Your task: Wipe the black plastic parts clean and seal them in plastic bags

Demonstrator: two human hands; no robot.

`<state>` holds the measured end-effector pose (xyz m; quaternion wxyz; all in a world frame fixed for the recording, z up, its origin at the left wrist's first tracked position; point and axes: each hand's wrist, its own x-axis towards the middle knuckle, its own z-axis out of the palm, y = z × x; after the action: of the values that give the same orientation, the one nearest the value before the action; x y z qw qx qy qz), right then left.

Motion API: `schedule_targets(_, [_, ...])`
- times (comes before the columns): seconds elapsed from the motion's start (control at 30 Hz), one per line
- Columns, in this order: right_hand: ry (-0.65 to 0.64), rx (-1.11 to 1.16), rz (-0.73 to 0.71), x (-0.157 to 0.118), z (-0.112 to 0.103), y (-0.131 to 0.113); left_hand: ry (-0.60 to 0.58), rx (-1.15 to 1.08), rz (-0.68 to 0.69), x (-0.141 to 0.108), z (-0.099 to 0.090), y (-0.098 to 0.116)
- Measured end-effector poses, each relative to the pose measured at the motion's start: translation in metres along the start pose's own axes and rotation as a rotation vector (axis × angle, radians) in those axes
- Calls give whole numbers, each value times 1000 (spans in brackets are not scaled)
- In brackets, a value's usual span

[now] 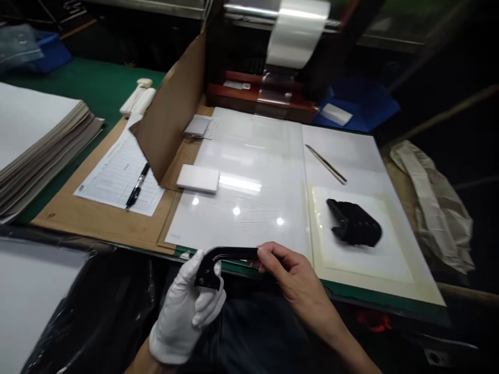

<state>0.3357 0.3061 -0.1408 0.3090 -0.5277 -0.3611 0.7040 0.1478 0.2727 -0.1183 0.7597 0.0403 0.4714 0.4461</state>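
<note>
A black angled plastic part (208, 272) is being gripped at its bent end by the closed fingers of the white-gloved left hand (185, 317), while its long arm is being pinched by the fingertips of the bare right hand (292, 278).

The white-gloved left hand (183, 317) grips the bent end of a black L-shaped plastic part (230, 254), while the bare right hand (292, 283) pinches its long arm. Beyond them, a blurred black piece (354, 223) lies on a white sheet (362, 265), near long tweezers (326, 164) and a white foam block (198, 178) on a glossy white board (249, 218).
</note>
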Motion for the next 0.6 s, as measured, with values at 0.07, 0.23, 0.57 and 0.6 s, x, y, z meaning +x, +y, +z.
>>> schedule_targets(0.07, [2, 12, 35, 4, 9, 1, 1, 22, -1, 0, -9, 6])
schedule_targets(0.23, [34, -122, -35, 17, 18, -4, 181, 477, 162, -1, -25, 21])
schedule_targets(0.57, [-5, -851, -834, 178, 82, -68, 612, 254, 339, -20, -40, 65])
schedule_targets(0.6, [-43, -965, -892, 187, 90, -67, 622, 244, 340, -23, -40, 69])
